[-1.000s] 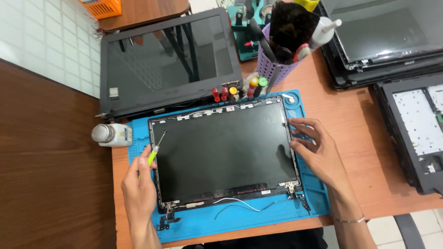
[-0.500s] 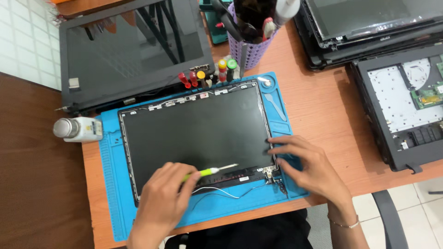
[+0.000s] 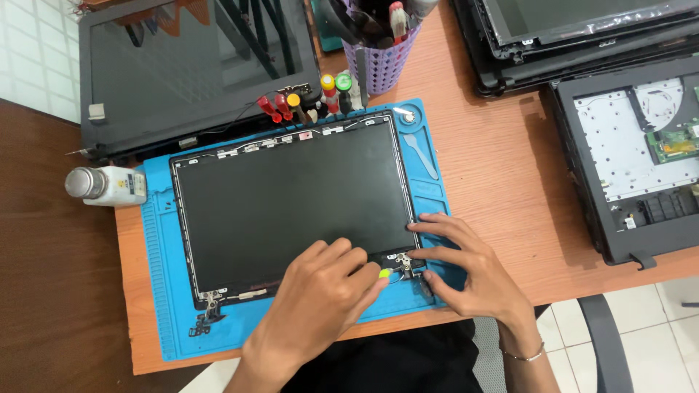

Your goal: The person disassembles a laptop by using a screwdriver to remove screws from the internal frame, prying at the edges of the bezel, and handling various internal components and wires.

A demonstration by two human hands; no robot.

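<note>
Both hands work at the near right corner of a laptop screen panel. The left hand is curled around a small screwdriver, of which only the yellow-green tip end shows, pointed at the metal hinge at that corner. The right hand holds nothing; its fingers are spread, with fingertips pressing on the panel's edge beside the hinge.

The panel lies flat, dark face up, on a blue work mat that covers the middle of the counter, a light wooden top. A white bottle lies on its side just off the mat's left edge. Behind the mat rests another laptop lid, with a row of red, yellow and green screwdriver handles and a purple mesh tool cup beside it. Opened laptop bases sit on the right. Dark wood adjoins the counter on the left, and pale floor tiles show at lower right.
</note>
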